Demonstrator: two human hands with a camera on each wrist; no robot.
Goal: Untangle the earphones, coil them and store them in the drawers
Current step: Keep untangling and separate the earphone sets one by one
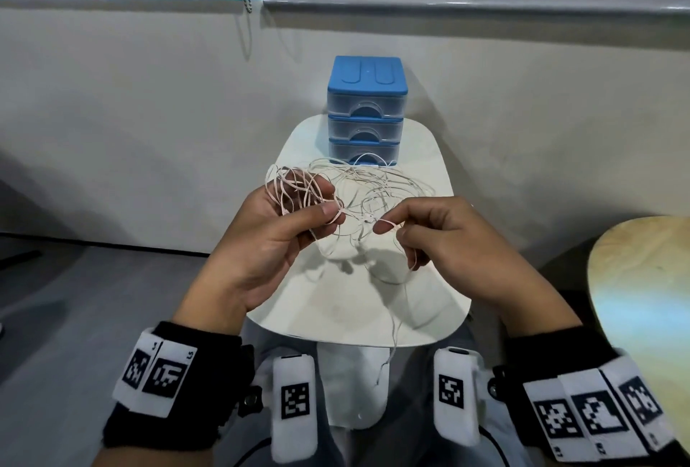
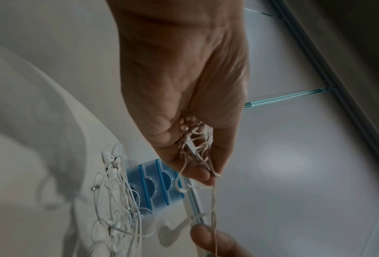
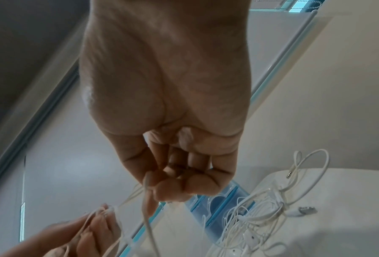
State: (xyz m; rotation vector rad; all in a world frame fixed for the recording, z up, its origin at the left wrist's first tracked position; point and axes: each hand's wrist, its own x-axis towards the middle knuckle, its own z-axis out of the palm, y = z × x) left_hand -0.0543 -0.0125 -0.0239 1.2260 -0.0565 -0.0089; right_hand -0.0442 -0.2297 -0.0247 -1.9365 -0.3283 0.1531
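above the near half of a small white table (image 1: 422, 321), both hands work at a tangle of white earphones (image 1: 298, 186). the left hand (image 1: 272, 238) has its fingers curled round a loose bundle of loops, the thumb pressed against the forefinger so that the cords are pinched at the tip; the left wrist view shows the strands bunched in the palm and running out past the thumb. the right hand (image 1: 448, 242) pinches a single strand between thumb and forefinger, the other fingers curled in beneath, and a length of cord hangs from it down past the near edge of the table. a short stretch of wire with an earbud (image 1: 367, 219) on it runs between the two hands. more white cable (image 1: 384, 182) lies in a loose heap on the table behind the hands, just in front of a small blue set of drawers (image 1: 365, 108), which stands at the far end of the table with its three clear drawers all shut. in the right wrist view a jack plug (image 3: 289, 173) and a flat connector (image 3: 306, 209) show among that heap. a pale wooden round surface (image 1: 642, 280) sits at the right.
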